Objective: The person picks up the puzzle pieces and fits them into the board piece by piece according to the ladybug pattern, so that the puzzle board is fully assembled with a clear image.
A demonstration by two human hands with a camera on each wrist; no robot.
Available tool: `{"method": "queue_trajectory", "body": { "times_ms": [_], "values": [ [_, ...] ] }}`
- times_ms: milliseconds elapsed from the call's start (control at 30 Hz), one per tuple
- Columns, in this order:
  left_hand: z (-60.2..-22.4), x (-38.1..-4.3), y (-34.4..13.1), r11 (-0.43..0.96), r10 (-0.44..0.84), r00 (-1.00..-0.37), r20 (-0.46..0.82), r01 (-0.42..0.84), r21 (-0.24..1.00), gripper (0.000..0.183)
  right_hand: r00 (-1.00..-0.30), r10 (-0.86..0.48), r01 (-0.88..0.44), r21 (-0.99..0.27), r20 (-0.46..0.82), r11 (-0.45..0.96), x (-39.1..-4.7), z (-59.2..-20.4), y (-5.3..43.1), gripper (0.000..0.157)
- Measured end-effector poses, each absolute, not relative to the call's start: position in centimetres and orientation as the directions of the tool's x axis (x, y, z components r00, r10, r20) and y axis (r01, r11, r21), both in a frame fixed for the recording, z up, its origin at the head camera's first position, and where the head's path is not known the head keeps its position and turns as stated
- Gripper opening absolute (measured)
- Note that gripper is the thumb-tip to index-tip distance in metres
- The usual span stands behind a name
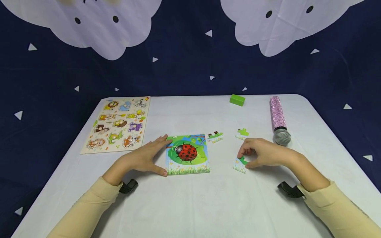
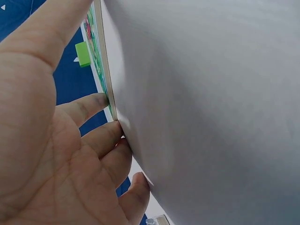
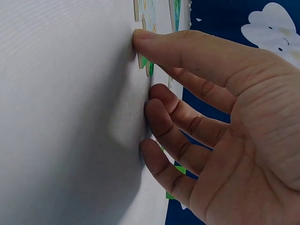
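A square ladybug puzzle [image 1: 187, 168] lies flat on the white table. At its left edge rests my left hand [image 1: 146, 155], with spread fingers: the index finger touches the upper left side and the thumb the lower left corner. In the left wrist view, fingertips [image 2: 101, 99] meet the puzzle's edge. My right hand [image 1: 265, 152] pinches a puzzle piece [image 1: 239, 166] with green and flowered print between thumb and index finger, its other fingers curled loosely. The same piece [image 3: 144, 61] shows partly behind the thumb in the right wrist view.
Two more loose puzzle pieces lie beyond, one [image 1: 215, 137] by the puzzle's upper right corner, another [image 1: 242, 133] above my right hand. An animal peg board [image 1: 116, 127] sits at the left. A green block [image 1: 237, 100] and a pink glittery microphone [image 1: 278, 120] stand toward the back right.
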State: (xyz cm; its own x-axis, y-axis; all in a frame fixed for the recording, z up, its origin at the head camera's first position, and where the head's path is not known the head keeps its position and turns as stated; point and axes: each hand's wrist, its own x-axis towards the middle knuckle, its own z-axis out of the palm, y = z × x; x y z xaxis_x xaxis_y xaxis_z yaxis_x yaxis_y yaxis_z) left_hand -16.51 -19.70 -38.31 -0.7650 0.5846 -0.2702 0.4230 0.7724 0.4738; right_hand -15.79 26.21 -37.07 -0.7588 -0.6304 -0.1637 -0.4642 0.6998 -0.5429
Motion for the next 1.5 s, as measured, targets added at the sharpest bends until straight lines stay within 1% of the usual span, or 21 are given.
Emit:
{"method": "queue_trajectory", "body": {
  "times_ms": [267, 400, 633, 700, 933, 1233, 1500],
  "values": [
    [-38.3, -16.5, -19.8, 0.774, 0.581, -0.767, -0.272, 0.417, 0.477, 0.126, -0.739, -0.659, -0.497, -0.548, -0.138, 0.673, -16.0, -37.1, 25.9, 0.026],
    [-38.3, -16.5, -19.8, 0.774, 0.58, -0.767, -0.274, 0.416, 0.477, 0.126, -0.746, -0.653, -0.494, -0.548, -0.132, 0.675, -15.7, -37.1, 25.8, 0.026],
    [-38.4, -16.4, -19.8, 0.776, 0.579, -0.768, -0.273, 0.416, 0.474, 0.125, -0.766, -0.628, -0.472, -0.544, -0.137, 0.694, -14.8, -37.3, 25.4, 0.041],
    [-38.4, -16.4, -19.8, 0.776, 0.579, -0.769, -0.272, 0.416, 0.474, 0.125, -0.766, -0.629, -0.477, -0.538, -0.134, 0.695, -14.7, -37.3, 25.2, 0.042],
    [-38.4, -16.3, -19.8, 0.778, 0.576, -0.771, -0.273, 0.414, 0.473, 0.125, -0.761, -0.639, -0.49, -0.543, -0.116, 0.682, -14.5, -37.4, 24.9, 0.039],
    [-38.2, -16.3, -19.6, 0.781, 0.578, -0.769, -0.273, 0.423, 0.459, 0.125, -0.761, -0.636, -0.483, -0.544, -0.128, 0.686, -14.6, -37.6, 24.9, 0.037],
    [-38.1, -16.3, -19.6, 0.787, 0.572, -0.773, -0.276, 0.42, 0.453, 0.125, -0.744, -0.663, -0.524, -0.548, -0.078, 0.652, -15.2, -37.9, 23.6, 0.037]
  ]
}}
